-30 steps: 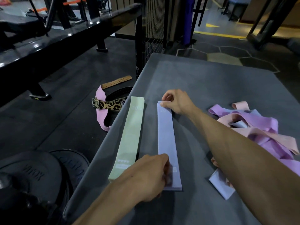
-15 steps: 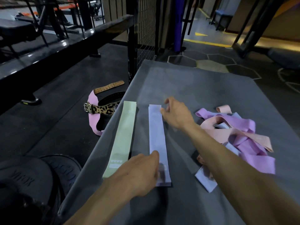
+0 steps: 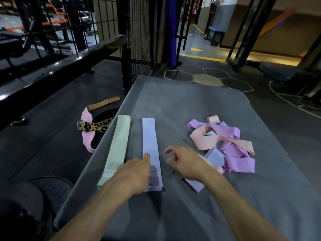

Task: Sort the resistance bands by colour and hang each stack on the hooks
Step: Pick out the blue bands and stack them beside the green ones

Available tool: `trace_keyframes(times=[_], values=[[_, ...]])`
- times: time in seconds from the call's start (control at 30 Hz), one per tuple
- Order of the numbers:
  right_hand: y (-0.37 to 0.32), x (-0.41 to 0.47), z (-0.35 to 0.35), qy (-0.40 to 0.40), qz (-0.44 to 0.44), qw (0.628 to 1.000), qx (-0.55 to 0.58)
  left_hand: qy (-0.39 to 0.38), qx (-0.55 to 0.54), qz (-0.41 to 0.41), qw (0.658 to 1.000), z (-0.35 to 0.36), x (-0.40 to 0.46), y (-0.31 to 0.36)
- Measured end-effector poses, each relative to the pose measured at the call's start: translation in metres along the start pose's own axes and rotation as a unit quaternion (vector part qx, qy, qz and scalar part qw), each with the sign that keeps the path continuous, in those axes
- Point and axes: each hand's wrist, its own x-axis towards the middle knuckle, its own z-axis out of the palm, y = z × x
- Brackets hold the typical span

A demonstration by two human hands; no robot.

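The left hand (image 3: 133, 174) is laid on the near end of the blue band stack (image 3: 150, 150), its fingers held out fairly straight and pressing the bands flat against the counter (image 3: 182, 105). The right hand (image 3: 184, 162) is held just to the right of that stack, its fingers spread loosely and closed on nothing; whether the counter is touched by it cannot be told.

A second ago the far end of the blue stack was pinched by the right hand; that end has since been released and the hand drawn back towards the near side, while the left hand has been kept on the near end. The blue stack is therefore judged to be squared off, and the next band is likely to be fetched from the mixed pile (image 3: 224, 141).

The blue stack is laid flat on the left part of the counter, its long axis running from near to far with a slight lean to the left at the far end, where a printed number is seen. The green band stack (image 3: 119, 145) is laid just to its left, roughly parallel, close to the counter's left edge, apart from it by a narrow strip of counter. The pile of pink, purple and blue bands is left tangled to the right, unsorted. No hooks are seen, and nothing has yet been hung.
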Motion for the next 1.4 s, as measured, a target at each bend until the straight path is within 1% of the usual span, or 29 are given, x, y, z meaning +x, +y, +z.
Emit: trace_keyframes(times=[0.1, 0.17, 0.2, 0.27, 0.3, 0.33, 0.37, 0.43, 0.53, 0.63, 0.7, 0.73, 0.8, 0.87, 0.9, 0.97, 1.0, 1.07, 1.1, 1.13, 1.2, 1.23, 1.33, 1.4], values=[[0.032, -0.018, -0.036, 0.051, -0.006, 0.999, 0.005, 0.058, -0.005, 0.023, 0.998, -0.011, -0.001, 0.001], [0.052, -0.024, -0.048, 0.083, 0.016, 0.995, -0.051, 0.106, -0.037, 0.063, 0.992, -0.014, 0.001, 0.009], [0.059, -0.025, -0.051, 0.066, 0.033, 0.994, -0.076, 0.122, -0.056, 0.092, 0.987, -0.012, 0.002, 0.017], [0.065, -0.023, -0.049, -0.011, 0.057, 0.994, -0.089, 0.128, -0.063, 0.173, 0.975, -0.004, 0.007, 0.038], [0.066, -0.022, -0.045, -0.044, 0.059, 0.993, -0.087, 0.118, -0.047, 0.211, 0.969, 0.003, 0.01, 0.05], [0.068, -0.021, -0.04, -0.059, 0.057, 0.993, -0.088, 0.108, -0.019, 0.238, 0.965, 0.01, 0.014, 0.061], [0.07, -0.019, -0.036, -0.057, 0.057, 0.992, -0.093, 0.101, 0.013, 0.255, 0.961, 0.015, 0.018, 0.07], [0.075, -0.015, -0.033, -0.023, 0.061, 0.993, -0.096, 0.097, 0.056, 0.266, 0.958, 0.021, 0.025, 0.082], [0.081, -0.01, -0.037, -0.001, 0.067, 0.996, -0.064, 0.107, 0.073, 0.269, 0.954, 0.023, 0.034, 0.087], [0.089, -0.012, -0.057, 0.019, 0.067, 0.996, -0.062, 0.104, 0.082, 0.279, 0.951, 0.023, 0.041, 0.086], [0.097, -0.019, -0.075, 0.068, 0.088, 0.993, -0.036, 0.104, 0.08, 0.276, 0.952, 0.022, 0.042, 0.083], [0.101, -0.024, -0.084, 0.106, 0.101, 0.989, -0.026, 0.103, 0.061, 0.271, 0.955, 0.02, 0.042, 0.081], [0.109, -0.034, -0.099, 0.18, 0.143, 0.973, -0.004, 0.102, -0.018, 0.266, 0.959, 0.008, 0.04, 0.078], [0.117, -0.039, -0.107, 0.227, 0.183, 0.956, 0.022, 0.12, -0.095, 0.282, 0.947, -0.007, 0.035, 0.074], [0.121, -0.039, -0.108, 0.228, 0.199, 0.952, 0.033, 0.13, -0.132, 0.289, 0.939, -0.015, 0.033, 0.072], [0.124, -0.038, -0.105, 0.187, 0.223, 0.957, 0.007, 0.153, -0.207, 0.294, 0.92, -0.03, 0.026, 0.069], [0.121, -0.038, -0.103, 0.166, 0.22, 0.961, -0.01, 0.167, -0.245, 0.297, 0.908, -0.036, 0.022, 0.069], [0.109, -0.038, -0.099, 0.182, 0.168, 0.969, 0.005, 0.205, -0.312, 0.302, 0.877, -0.047, 0.017, 0.069], [0.102, -0.039, -0.1, 0.204, 0.119, 0.971, 0.046, 0.224, -0.341, 0.305, 0.861, -0.052, 0.016, 0.069], [0.092, -0.041, -0.1, 0.213, 0.066, 0.967, 0.121, 0.237, -0.374, 0.303, 0.844, -0.056, 0.016, 0.07], [0.071, -0.046, -0.1, 0.187, -0.028, 0.946, 0.263, 0.25, -0.45, 0.285, 0.808, -0.063, 0.018, 0.071], [0.063, -0.048, -0.099, 0.17, -0.064, 0.936, 0.301, 0.252, -0.486, 0.269, 0.792, -0.066, 0.019, 0.07], [0.051, -0.05, -0.093, 0.143, -0.122, 0.922, 0.34, 0.244, -0.578, 0.216, 0.748, -0.07, 0.021, 0.069], [0.044, -0.052, -0.093, 0.145, -0.131, 0.91, 0.367, 0.239, -0.608, 0.192, 0.733, -0.072, 0.021, 0.068]])
